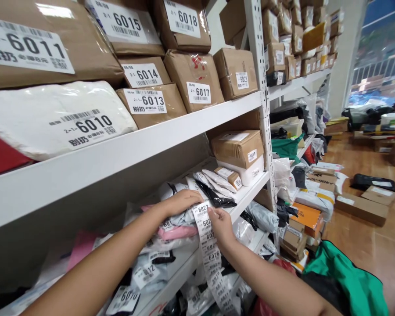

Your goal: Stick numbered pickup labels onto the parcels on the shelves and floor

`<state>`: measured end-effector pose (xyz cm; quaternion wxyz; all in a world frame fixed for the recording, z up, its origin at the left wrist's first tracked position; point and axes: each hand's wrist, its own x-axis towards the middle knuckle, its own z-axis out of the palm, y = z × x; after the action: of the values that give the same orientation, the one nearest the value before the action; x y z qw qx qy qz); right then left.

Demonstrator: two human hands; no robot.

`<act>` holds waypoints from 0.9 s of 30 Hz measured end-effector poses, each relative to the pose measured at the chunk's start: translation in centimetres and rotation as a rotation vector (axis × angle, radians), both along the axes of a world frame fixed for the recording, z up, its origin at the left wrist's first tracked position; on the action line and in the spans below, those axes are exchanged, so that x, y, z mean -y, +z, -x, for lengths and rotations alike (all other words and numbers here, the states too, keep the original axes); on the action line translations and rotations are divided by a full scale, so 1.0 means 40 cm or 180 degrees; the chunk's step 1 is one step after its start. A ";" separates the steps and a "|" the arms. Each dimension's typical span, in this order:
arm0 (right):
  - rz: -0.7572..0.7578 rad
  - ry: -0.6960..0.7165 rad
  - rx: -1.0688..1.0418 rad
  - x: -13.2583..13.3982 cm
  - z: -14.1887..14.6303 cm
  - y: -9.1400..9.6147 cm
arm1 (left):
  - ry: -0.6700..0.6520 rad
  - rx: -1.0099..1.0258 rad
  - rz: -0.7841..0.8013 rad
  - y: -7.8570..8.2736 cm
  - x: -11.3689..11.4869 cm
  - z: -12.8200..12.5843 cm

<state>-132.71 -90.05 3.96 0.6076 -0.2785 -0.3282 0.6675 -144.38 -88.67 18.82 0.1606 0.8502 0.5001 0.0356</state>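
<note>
My right hand (222, 224) is closed in a pinch on the edge of a long strip of labels (213, 253). The top label reads 6022, and the strip hangs down past the shelf edge. My left hand (184, 202) lies with fingers stretched over a grey plastic parcel (181, 218) on the middle shelf, its fingertips close to the strip's upper end. Below that parcel is a pink packet (177, 232). A black plastic packet (217, 197) and white envelopes (215, 181) lie just beyond my hands.
Labelled cardboard boxes (197, 79) and a white parcel (59, 116) fill the upper shelf. A white perforated post (266, 109) stands to the right. Further right, a green bag (345, 276), an orange box (307, 219) and several cartons (362, 208) lie on the wooden floor.
</note>
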 end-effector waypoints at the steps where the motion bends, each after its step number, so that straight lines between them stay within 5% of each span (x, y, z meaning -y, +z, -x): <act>1: 0.0056 -0.0087 0.0027 -0.008 0.008 -0.002 | 0.0097 -0.0088 -0.0070 -0.003 -0.001 -0.005; 7: 0.0415 -0.0327 -0.0164 -0.021 0.027 0.008 | 0.0299 -0.0971 -0.0756 -0.034 -0.006 -0.030; 12: 0.0236 0.0185 -0.0357 -0.016 0.016 0.010 | 0.0337 -0.1675 -0.1097 -0.051 -0.011 -0.040; 17: 0.0314 -0.0004 -0.0374 -0.023 -0.004 -0.006 | 0.0309 -0.1761 -0.1007 -0.055 -0.004 -0.053; 23: 0.0081 0.0697 -0.0284 0.041 -0.079 -0.049 | 0.0262 -0.1707 -0.0997 -0.062 -0.001 -0.050; 27: -0.0325 0.0561 -0.0326 0.067 -0.143 -0.074 | 0.0489 -0.1279 -0.1123 -0.043 0.003 -0.061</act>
<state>-126.98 -92.72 0.99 0.5759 -0.1828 -0.3536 0.7140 -141.93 -88.79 17.09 -0.0955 0.8146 0.5710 -0.0351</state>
